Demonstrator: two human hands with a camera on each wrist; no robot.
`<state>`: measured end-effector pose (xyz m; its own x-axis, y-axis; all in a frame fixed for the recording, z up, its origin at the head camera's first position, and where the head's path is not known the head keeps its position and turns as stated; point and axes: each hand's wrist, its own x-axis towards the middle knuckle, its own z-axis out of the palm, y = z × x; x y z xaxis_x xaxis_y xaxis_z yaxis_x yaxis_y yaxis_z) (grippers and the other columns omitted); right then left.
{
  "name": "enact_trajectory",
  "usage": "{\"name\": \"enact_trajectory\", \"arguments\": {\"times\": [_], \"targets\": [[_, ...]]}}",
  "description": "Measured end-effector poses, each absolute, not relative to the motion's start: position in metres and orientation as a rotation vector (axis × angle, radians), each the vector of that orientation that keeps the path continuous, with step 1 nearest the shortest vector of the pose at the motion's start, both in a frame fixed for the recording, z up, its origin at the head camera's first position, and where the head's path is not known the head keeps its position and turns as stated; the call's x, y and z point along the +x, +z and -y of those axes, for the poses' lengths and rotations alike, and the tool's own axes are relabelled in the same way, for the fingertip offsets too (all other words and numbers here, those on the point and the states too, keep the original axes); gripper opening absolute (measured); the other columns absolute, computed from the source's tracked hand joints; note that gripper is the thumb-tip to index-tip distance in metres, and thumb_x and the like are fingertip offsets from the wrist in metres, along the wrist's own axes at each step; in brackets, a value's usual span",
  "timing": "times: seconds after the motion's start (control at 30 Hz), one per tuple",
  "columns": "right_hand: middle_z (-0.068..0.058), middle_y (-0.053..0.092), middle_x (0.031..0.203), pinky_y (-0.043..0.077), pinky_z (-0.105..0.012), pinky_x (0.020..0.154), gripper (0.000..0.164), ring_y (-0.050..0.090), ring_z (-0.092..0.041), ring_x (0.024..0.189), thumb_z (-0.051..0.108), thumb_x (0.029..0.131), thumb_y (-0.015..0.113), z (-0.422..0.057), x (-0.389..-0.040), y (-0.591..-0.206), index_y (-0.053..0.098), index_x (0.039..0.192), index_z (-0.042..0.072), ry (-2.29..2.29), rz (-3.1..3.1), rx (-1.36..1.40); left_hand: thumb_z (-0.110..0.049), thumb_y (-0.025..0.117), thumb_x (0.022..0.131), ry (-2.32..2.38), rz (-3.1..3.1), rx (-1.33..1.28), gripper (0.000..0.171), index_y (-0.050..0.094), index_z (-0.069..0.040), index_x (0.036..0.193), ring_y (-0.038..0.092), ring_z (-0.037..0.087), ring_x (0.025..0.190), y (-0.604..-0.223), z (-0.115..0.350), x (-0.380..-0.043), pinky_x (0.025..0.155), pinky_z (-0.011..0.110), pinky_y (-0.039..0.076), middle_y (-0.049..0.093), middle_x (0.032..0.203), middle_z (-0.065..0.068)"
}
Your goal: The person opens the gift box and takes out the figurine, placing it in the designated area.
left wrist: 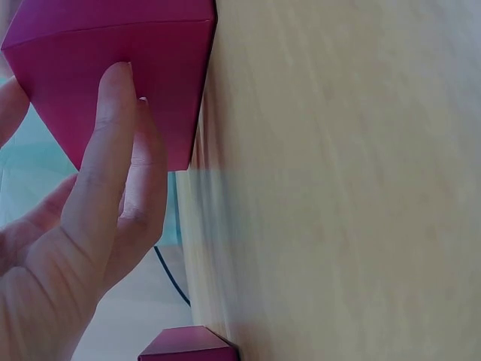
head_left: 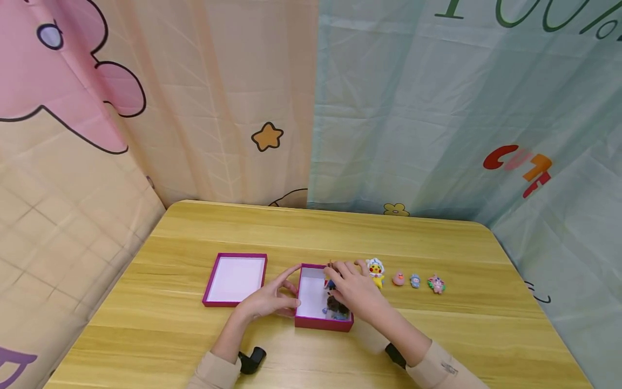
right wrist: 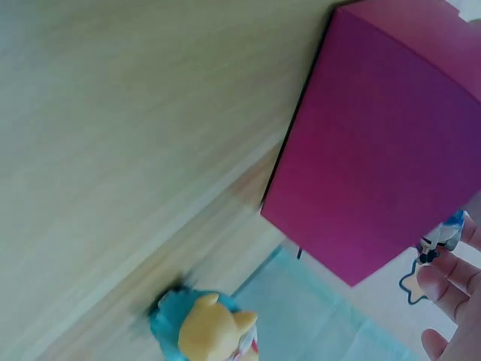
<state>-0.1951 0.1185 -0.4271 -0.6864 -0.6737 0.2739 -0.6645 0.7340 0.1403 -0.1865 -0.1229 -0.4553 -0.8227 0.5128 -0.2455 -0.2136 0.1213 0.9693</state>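
Observation:
A magenta box [head_left: 323, 324] with a white inside stands on the table, holding several small figures, among them a dark brown one [head_left: 334, 304], in its right part. My left hand [head_left: 269, 298] touches the box's left wall; in the left wrist view its fairly straight fingers [left wrist: 116, 105] rest against the magenta side [left wrist: 161, 60]. My right hand [head_left: 356, 287] reaches over the box's right side. Its fingertips pinch a small blue-and-white figurine [right wrist: 445, 235], shown at the box's rim in the right wrist view and partly hidden by the hand.
Left of the box lies a matching lid [head_left: 239, 278], white inside up. To the right, a yellow figure with a white hood [head_left: 376, 270], a pink duck [head_left: 398, 278], a small blue figure [head_left: 415, 280] and a pink figure with green [head_left: 436, 284] stand in a row. Curtains hang behind the table [head_left: 291, 227].

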Motion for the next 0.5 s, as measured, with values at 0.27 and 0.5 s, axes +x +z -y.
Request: {"name": "enact_trajectory", "arguments": {"times": [0.27, 0.5], "targets": [[-0.006, 0.053, 0.109, 0.039, -0.047, 0.089, 0.051, 0.051, -0.024, 0.098, 0.032, 0.076, 0.073, -0.131, -0.193, -0.423, 0.053, 0.118, 0.013, 0.061, 2.605, 0.984, -0.008, 0.067, 0.082, 1.751, -1.89, 0.3, 0.082, 0.018, -0.021, 0.146, 0.062, 0.021, 0.08, -0.456, 0.124, -0.186, 0.074, 0.04, 0.056, 0.04, 0.111, 0.02], [-0.009, 0.053, 0.109, 0.04, -0.047, 0.09, 0.052, 0.052, -0.026, 0.098, 0.024, 0.074, 0.077, -0.146, -0.191, -0.421, 0.054, 0.119, 0.011, 0.069, 2.601, 0.939, -0.009, 0.067, 0.083, 1.745, -1.898, 0.299, 0.082, 0.018, -0.021, 0.147, 0.062, 0.02, 0.081, -0.456, 0.123, -0.186, 0.074, 0.039, 0.056, 0.039, 0.112, 0.02]]}}
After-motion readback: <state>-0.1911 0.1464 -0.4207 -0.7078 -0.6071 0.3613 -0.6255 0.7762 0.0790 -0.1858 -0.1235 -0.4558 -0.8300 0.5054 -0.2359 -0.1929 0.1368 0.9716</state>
